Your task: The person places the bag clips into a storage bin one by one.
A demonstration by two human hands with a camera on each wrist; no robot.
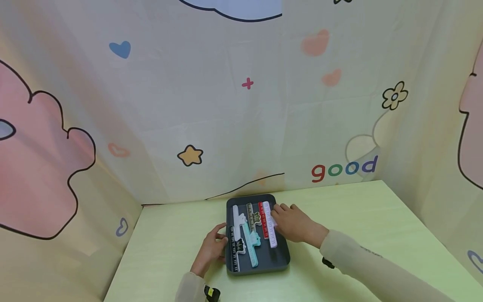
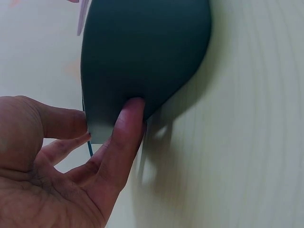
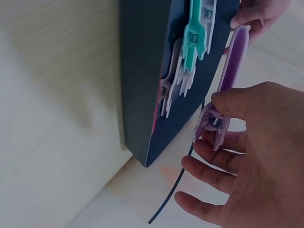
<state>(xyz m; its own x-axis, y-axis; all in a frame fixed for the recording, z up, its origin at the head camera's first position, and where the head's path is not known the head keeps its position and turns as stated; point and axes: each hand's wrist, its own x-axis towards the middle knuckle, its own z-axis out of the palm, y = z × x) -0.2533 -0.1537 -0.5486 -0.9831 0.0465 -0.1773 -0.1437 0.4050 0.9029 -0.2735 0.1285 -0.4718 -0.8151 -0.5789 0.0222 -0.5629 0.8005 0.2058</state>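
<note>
A dark grey tray lies on the pale green table and holds several ruler-marked clips side by side. Among them are a white one, a black one, a teal one and a red one. My right hand pinches the spring end of the lilac clip at the right of the row. My left hand grips the tray's left rim, its thumb against the outer wall.
The table is closed in on three sides by a printed cloth backdrop with hearts, a star and the word "good". The tray sits close to the back wall. Bare tabletop lies to the left and right of it.
</note>
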